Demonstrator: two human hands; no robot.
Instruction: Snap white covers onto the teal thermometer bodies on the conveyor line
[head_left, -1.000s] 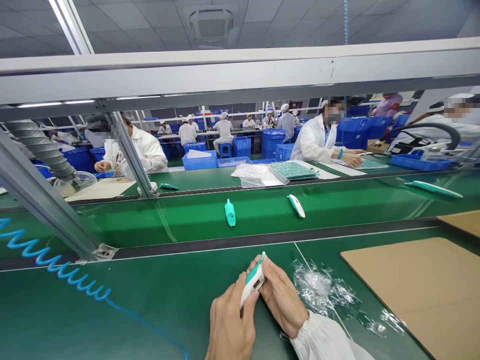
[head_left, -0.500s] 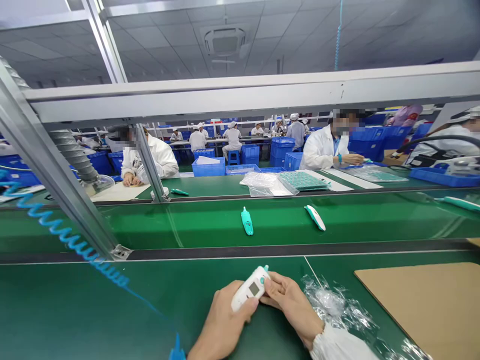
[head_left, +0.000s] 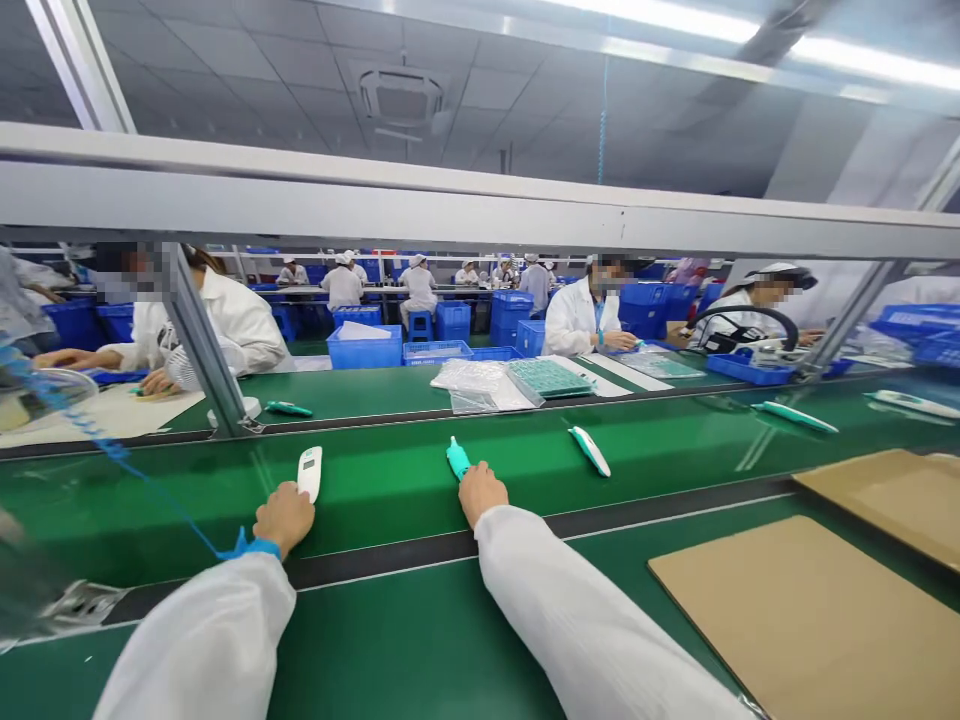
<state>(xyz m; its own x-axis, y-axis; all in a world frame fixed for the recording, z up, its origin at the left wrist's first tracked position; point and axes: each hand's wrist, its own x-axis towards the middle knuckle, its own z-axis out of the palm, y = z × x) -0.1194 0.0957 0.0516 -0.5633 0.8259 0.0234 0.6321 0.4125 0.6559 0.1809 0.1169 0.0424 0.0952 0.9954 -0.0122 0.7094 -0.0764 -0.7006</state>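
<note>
Both my arms in white sleeves reach out over the green conveyor belt (head_left: 375, 480). My left hand (head_left: 284, 517) is closed round the near end of a white thermometer-like device (head_left: 309, 472) that lies on the belt. My right hand (head_left: 481, 491) is closed on the near end of a teal device (head_left: 457, 458), also on the belt. A blue wrist strap (head_left: 251, 547) sits on my left wrist, with a blue coiled cord running off to the left.
Another white-and-teal device (head_left: 590, 450) lies on the belt to the right, more further right (head_left: 796, 417). Brown cardboard sheets (head_left: 810, 610) lie on the near bench at right. A slanted metal post (head_left: 201, 345) stands at left. Co-workers in white coats sit across the belt among blue crates.
Both hands left the near bench, where they held the white device together. My left hand carried it out to the belt; my right hand reached to the teal device. The view swung.
</note>
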